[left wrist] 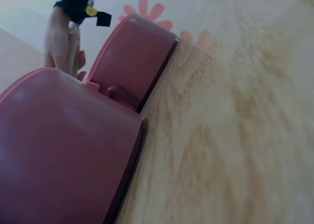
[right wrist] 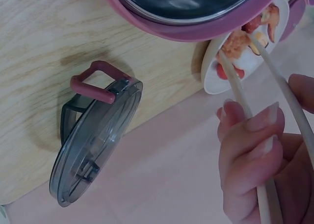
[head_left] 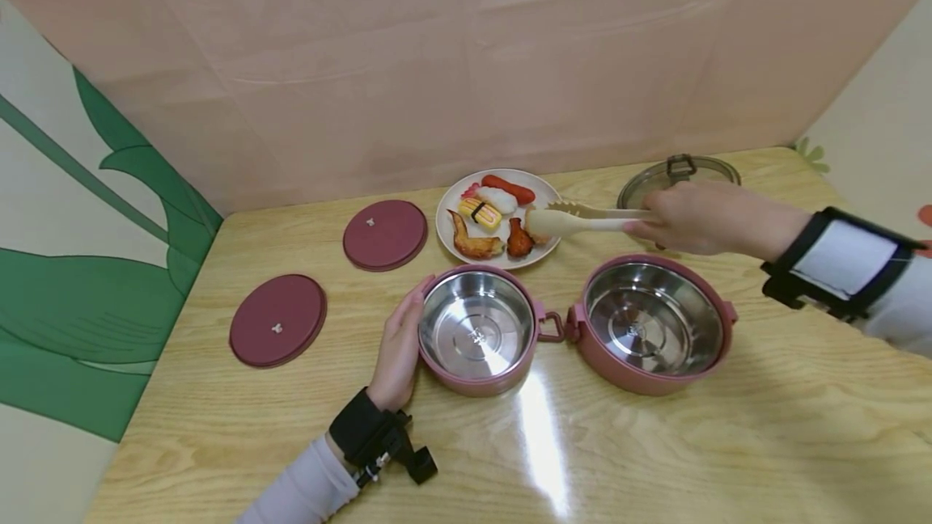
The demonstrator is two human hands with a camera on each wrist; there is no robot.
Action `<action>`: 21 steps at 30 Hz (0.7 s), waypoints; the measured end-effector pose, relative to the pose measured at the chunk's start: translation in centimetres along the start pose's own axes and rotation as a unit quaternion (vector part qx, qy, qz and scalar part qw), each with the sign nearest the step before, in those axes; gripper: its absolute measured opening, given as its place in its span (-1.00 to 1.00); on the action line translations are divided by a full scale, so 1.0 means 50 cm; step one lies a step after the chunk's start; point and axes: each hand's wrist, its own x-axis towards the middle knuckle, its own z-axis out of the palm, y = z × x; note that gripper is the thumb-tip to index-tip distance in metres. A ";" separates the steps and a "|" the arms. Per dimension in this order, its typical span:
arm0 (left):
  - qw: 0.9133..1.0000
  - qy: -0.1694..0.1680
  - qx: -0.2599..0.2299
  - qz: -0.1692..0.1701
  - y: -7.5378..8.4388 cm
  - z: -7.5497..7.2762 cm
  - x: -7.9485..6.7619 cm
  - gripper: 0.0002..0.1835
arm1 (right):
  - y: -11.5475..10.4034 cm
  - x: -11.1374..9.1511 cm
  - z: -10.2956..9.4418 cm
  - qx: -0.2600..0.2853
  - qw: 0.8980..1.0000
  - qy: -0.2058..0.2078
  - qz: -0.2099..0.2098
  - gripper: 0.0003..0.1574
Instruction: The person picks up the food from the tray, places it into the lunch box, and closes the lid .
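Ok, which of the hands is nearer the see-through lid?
Right. The right hand, gripping the tongs, is just in front of the see-through lid; the left hand rests against the smaller pot, well off to the lid's left.

Wood-grain table [head_left: 196,427] with two pink pots [head_left: 476,386] [head_left: 648,382], maroon lids [head_left: 278,314] [head_left: 386,229], plate [head_left: 542,191], see-through lid [head_left: 644,186]

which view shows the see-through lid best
The right wrist view: there the see-through lid appears large and close up, clear of the right hand. In the head view it looks smaller and is partly hidden behind that hand. The left wrist view does not show it.
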 end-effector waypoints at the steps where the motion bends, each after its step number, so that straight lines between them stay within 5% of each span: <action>1: 1.000 0.000 -0.001 -0.001 0.000 0.000 0.000 -0.50 | -0.001 0.001 -0.001 -0.001 1.000 -0.001 0.001 -0.49; 21: 1.000 0.001 0.000 -0.005 -0.001 -0.002 -0.002 -0.49 | -0.020 0.030 -0.006 -0.022 0.999 -0.026 0.002 -0.45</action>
